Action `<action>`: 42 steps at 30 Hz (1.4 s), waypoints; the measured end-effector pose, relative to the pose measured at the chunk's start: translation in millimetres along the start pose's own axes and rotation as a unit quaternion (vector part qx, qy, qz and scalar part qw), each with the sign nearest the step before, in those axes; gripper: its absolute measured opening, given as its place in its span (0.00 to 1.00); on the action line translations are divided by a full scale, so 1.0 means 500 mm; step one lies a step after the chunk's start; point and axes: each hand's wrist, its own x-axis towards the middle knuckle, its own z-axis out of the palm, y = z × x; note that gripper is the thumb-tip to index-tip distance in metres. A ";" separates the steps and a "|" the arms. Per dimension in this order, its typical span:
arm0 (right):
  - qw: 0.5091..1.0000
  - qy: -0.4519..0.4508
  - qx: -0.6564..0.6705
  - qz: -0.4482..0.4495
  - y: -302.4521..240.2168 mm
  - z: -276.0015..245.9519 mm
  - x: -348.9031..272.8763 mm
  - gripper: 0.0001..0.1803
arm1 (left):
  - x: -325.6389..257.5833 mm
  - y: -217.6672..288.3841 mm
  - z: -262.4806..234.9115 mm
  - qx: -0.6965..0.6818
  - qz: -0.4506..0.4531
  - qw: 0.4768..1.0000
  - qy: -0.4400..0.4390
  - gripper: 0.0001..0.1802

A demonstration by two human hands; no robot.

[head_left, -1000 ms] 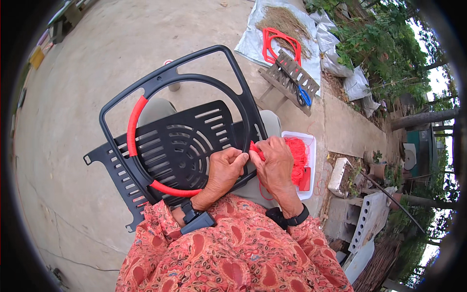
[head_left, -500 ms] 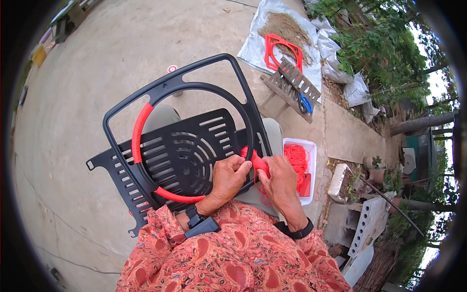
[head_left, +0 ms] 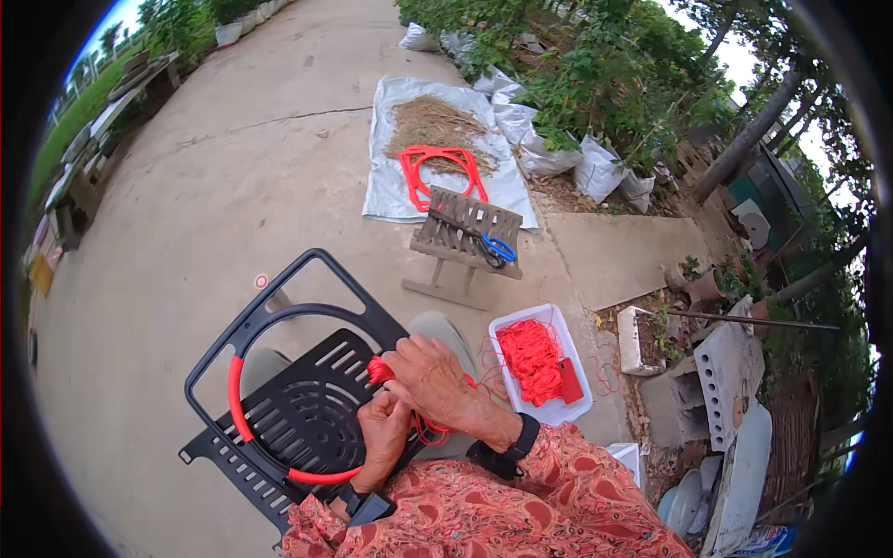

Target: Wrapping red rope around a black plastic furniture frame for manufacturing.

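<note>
Where red cord (head_left: 379, 371) is: bunched near right side of black frame (head_left: 249, 327).
Right hand (head_left: 433, 377): gripping cord.
Left hand (head_left: 383, 431): can't tell grip.
Loops (head_left: 426, 433): could tangle if tugged unevenly.

So it was mostly just concrete floor (head_left: 214, 205), with a pale tarp (head_left: 381, 186), a white tub (head_left: 569, 409) and a low slatted wooden table (head_left: 442, 244) right on it. Scissors (head_left: 486, 240) with blue handles sat on that. The person's lap (head_left: 439, 330) carried a black slatted panel (head_left: 321, 423), underneath a black ring frame (head_left: 249, 330).
</note>
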 end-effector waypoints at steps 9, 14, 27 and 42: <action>0.994 -0.107 -0.018 -0.024 0.038 0.062 0.045 0.09 | 0.009 0.017 0.017 0.041 -0.004 0.999 0.016 0.09; 0.925 -0.006 0.377 0.048 0.012 -0.017 0.071 0.13 | -0.004 0.033 0.006 0.041 -0.052 0.998 0.003 0.10; 0.651 0.153 0.663 0.336 0.100 -0.210 -0.209 0.17 | 0.010 0.052 0.002 -0.002 -0.071 0.997 0.000 0.15; 0.524 0.158 0.766 0.338 0.148 -0.164 -0.237 0.19 | 0.010 0.052 -0.005 -0.017 -0.064 0.998 -0.016 0.12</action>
